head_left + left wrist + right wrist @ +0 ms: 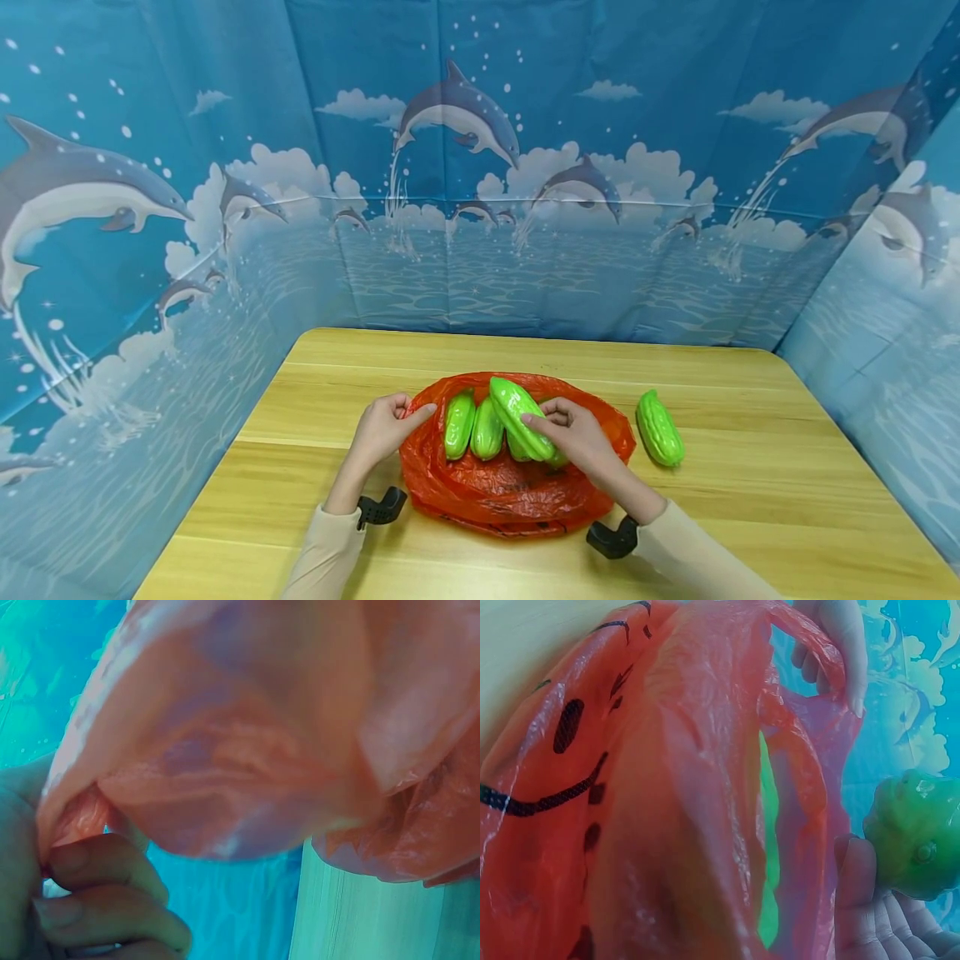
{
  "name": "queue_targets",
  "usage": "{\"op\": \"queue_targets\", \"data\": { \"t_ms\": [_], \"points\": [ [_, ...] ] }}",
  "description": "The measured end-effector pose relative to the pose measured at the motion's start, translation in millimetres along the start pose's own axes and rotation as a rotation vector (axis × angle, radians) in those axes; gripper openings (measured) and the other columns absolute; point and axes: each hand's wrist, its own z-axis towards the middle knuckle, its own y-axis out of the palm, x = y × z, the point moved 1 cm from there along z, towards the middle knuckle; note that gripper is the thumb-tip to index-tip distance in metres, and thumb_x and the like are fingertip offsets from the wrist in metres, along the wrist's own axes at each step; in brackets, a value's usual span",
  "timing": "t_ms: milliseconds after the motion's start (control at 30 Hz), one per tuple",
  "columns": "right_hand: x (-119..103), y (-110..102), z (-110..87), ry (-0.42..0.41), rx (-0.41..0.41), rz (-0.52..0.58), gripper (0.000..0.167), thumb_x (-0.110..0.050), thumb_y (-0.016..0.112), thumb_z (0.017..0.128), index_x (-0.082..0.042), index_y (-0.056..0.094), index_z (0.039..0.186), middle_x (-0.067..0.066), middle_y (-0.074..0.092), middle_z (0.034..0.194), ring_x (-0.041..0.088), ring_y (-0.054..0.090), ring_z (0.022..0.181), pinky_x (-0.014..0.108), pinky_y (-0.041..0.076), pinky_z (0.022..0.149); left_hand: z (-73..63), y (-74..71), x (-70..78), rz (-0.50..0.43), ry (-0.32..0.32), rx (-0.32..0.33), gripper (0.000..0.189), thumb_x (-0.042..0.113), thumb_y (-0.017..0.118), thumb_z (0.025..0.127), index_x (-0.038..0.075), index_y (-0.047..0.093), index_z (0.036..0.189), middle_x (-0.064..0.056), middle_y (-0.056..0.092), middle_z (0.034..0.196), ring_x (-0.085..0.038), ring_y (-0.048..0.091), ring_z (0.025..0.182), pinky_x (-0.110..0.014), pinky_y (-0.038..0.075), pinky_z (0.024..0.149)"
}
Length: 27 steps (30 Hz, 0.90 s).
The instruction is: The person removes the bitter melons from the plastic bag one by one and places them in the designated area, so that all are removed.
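A red plastic bag (495, 500) lies on the table with its mouth spread wide. At its left rim, my left hand (386, 427) pinches the edge between thumb and fingers; the left wrist view shows the film (247, 765) gathered there. My right hand (573, 433) grips a glossy green bitter melon (513, 408), tilted above the bag's opening. In the right wrist view, the same bitter melon (919, 836) shows bumpy skin. Several more green bitter melons (459, 425) lie inside the bag, some partly hidden under the held one.
Another green bitter melon (660, 429) lies on the wooden table (750, 500), to the right of the bag. Black wrist mounts (382, 506) sit on both forearms. A blue dolphin-print curtain (480, 275) surrounds the table's back and sides.
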Motion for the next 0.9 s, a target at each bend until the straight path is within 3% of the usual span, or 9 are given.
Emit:
{"op": "queue_targets", "data": {
  "t_ms": [167, 900],
  "points": [
    [-2.5, -2.4, -0.5, -0.019, 0.007, 0.004, 0.046, -0.045, 0.072, 0.082, -0.008, 0.065, 0.107, 0.005, 0.067, 0.090, 0.020, 0.060, 0.080, 0.034, 0.047, 0.069, -0.5, -0.6, 0.6, 0.002, 0.002, -0.001, 0.051, 0.051, 0.070, 0.081, 0.012, 0.044, 0.062, 0.004, 0.030, 0.051, -0.014, 0.032, 0.050, -0.028, 0.028, 0.054],
    [-14.2, -26.5, -0.5, -0.013, 0.083, -0.001, 0.055, -0.050, 0.065, 0.086, -0.005, 0.061, 0.116, 0.006, 0.066, 0.099, 0.019, 0.059, 0.093, 0.034, 0.044, 0.081, -0.5, -0.5, 1.0, -0.010, -0.006, -0.003, 0.050, 0.050, 0.070, 0.082, 0.012, 0.045, 0.062, 0.004, 0.031, 0.051, -0.014, 0.033, 0.050, -0.028, 0.029, 0.054]
  ]
}}
